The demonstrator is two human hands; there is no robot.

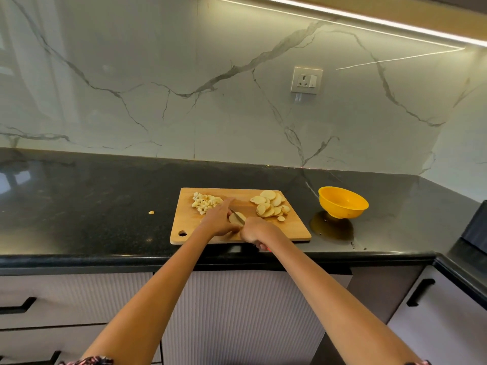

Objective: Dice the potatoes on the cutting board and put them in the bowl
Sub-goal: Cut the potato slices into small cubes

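Mid-frame on the board (295, 230), your left hand (220, 219) pins a slippery, firm slice (235, 218) with curled fingers; right hand (254, 231) grips the knife (237, 218). Hold the slice's edges.

Black counter (105, 185) — marbled white wall (158, 88), socket (306, 79).
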